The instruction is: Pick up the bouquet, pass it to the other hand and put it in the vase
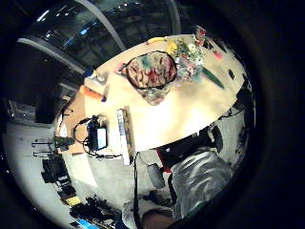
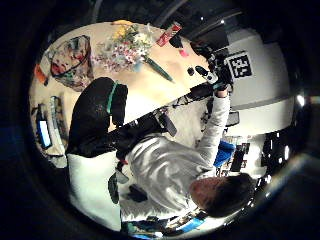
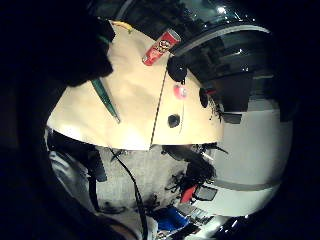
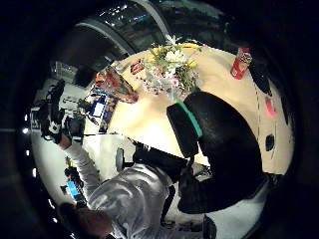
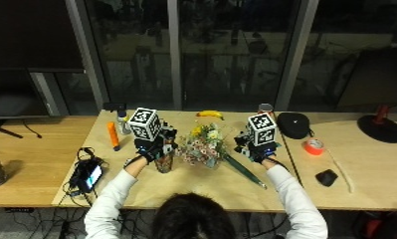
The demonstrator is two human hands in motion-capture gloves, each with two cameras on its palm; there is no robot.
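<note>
The bouquet [image 5: 204, 147], yellow, white and pink flowers on a long green stem [image 5: 244, 172], lies on the wooden table [image 5: 198, 186] between my hands. The small dark glass vase [image 5: 163, 163] stands upright just left of it. My left hand [image 5: 153, 147] hovers above the vase and holds nothing; its palm view looks down into the vase mouth [image 1: 151, 74] with the bouquet [image 1: 188, 55] beside it. My right hand [image 5: 254, 147] hovers over the stem end, fingers relaxed and empty; the stem [image 3: 105, 97] lies below it. One dark finger [image 4: 219, 139] stands before the flowers [image 4: 169, 67].
An orange bottle [image 5: 112, 135] and a small device with cables [image 5: 89, 174] lie at the left. A banana [image 5: 210, 114] and a can [image 5: 265, 107] are at the far edge. At the right are a black cap [image 5: 293, 124], a tape roll [image 5: 313, 146] and a black object [image 5: 326, 177].
</note>
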